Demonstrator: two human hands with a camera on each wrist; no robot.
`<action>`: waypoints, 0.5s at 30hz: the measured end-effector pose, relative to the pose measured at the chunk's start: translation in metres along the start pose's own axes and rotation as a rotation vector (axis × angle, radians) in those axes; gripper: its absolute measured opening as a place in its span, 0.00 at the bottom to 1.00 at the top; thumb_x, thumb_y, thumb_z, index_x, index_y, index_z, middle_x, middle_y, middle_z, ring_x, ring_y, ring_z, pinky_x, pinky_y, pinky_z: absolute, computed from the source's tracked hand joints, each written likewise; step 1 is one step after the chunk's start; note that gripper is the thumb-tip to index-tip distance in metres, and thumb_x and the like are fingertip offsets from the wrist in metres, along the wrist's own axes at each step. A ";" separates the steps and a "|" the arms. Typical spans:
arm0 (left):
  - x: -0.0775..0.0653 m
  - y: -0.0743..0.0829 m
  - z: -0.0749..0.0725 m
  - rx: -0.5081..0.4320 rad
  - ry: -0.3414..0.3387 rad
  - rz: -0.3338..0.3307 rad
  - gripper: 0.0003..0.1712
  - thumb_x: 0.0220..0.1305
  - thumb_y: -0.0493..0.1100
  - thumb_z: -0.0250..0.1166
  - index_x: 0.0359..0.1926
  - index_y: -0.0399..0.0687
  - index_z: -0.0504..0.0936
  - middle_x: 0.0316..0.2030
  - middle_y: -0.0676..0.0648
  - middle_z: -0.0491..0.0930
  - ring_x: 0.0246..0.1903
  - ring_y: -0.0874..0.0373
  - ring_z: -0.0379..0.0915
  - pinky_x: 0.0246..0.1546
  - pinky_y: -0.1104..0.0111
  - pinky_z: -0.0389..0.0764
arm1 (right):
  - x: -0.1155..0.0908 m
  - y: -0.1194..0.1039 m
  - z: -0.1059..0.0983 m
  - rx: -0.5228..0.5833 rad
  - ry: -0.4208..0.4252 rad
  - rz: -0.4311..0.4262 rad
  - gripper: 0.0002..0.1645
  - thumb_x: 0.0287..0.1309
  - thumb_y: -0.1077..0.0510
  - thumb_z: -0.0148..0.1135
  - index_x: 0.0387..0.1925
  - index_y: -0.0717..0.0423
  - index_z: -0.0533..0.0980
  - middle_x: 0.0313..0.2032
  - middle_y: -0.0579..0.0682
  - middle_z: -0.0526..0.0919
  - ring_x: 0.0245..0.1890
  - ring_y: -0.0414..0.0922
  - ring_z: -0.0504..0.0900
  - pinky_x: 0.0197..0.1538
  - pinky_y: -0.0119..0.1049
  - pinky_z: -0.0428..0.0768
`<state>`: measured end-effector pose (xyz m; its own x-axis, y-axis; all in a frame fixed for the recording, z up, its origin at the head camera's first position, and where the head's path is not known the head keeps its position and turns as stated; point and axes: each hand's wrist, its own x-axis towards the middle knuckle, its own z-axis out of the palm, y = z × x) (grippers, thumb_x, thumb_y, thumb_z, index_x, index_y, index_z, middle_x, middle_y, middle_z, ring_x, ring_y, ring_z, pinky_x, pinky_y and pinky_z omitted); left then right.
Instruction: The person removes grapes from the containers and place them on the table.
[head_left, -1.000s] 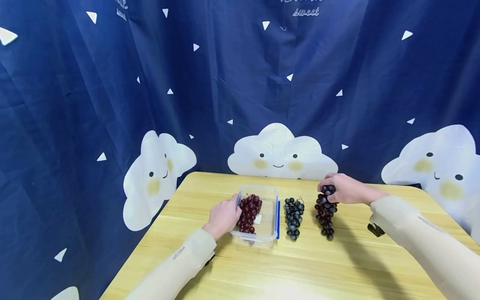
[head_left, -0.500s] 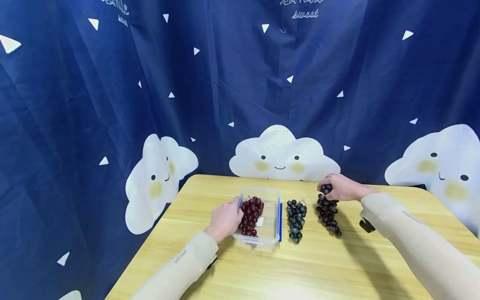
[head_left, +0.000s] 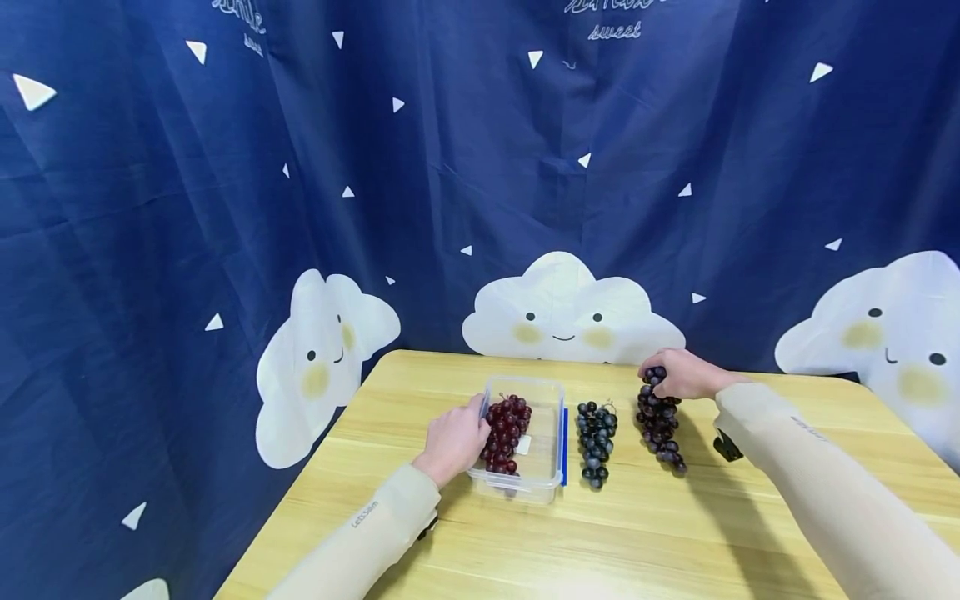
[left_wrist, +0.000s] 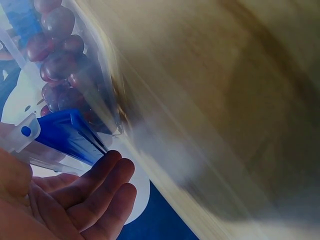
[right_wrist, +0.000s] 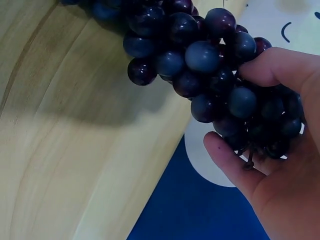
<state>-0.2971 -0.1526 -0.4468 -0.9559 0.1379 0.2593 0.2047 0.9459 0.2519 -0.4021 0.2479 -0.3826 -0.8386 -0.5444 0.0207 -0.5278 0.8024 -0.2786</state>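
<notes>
My left hand grips the left wall of a clear plastic food container. In the left wrist view its fingertips lie against a blue locking flap. A bunch of red grapes lies inside along the container's left side. My right hand holds the upper end of a dark purple bunch of grapes, thumb and fingers around it in the right wrist view. Its lower end hangs toward the table; whether it touches is unclear. Between container and right hand lies a blue-black bunch of grapes.
Everything stands on a light wooden table. Behind it hangs a dark blue curtain with clouds and white triangles. A second blue flap sticks out at the container's right side.
The lower end of the purple grape bunch has swung a little to the right under my right hand. My left hand keeps its hold on the container.
</notes>
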 end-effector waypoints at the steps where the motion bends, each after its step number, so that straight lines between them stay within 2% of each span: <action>1: 0.000 0.000 0.000 0.000 -0.003 0.000 0.25 0.69 0.46 0.58 0.65 0.46 0.73 0.31 0.43 0.83 0.23 0.51 0.77 0.19 0.60 0.74 | 0.000 0.001 0.001 0.005 -0.002 0.006 0.23 0.48 0.65 0.71 0.49 0.58 0.83 0.51 0.61 0.83 0.55 0.63 0.79 0.55 0.58 0.77; 9: 0.001 0.000 0.002 0.010 -0.009 -0.011 0.25 0.70 0.46 0.58 0.65 0.46 0.73 0.33 0.43 0.84 0.24 0.52 0.78 0.20 0.61 0.75 | 0.005 0.011 0.008 -0.002 0.040 0.045 0.25 0.47 0.64 0.69 0.51 0.65 0.79 0.49 0.61 0.84 0.52 0.62 0.79 0.56 0.59 0.76; 15: 0.002 0.000 0.003 0.004 -0.016 -0.015 0.26 0.70 0.46 0.58 0.67 0.47 0.72 0.33 0.44 0.84 0.23 0.54 0.76 0.20 0.62 0.75 | 0.010 0.016 0.015 0.012 0.048 0.078 0.33 0.48 0.65 0.68 0.58 0.69 0.75 0.56 0.69 0.79 0.59 0.69 0.75 0.59 0.63 0.73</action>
<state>-0.2993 -0.1519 -0.4491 -0.9621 0.1284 0.2407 0.1898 0.9489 0.2523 -0.4166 0.2519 -0.4008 -0.8829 -0.4675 0.0440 -0.4587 0.8388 -0.2931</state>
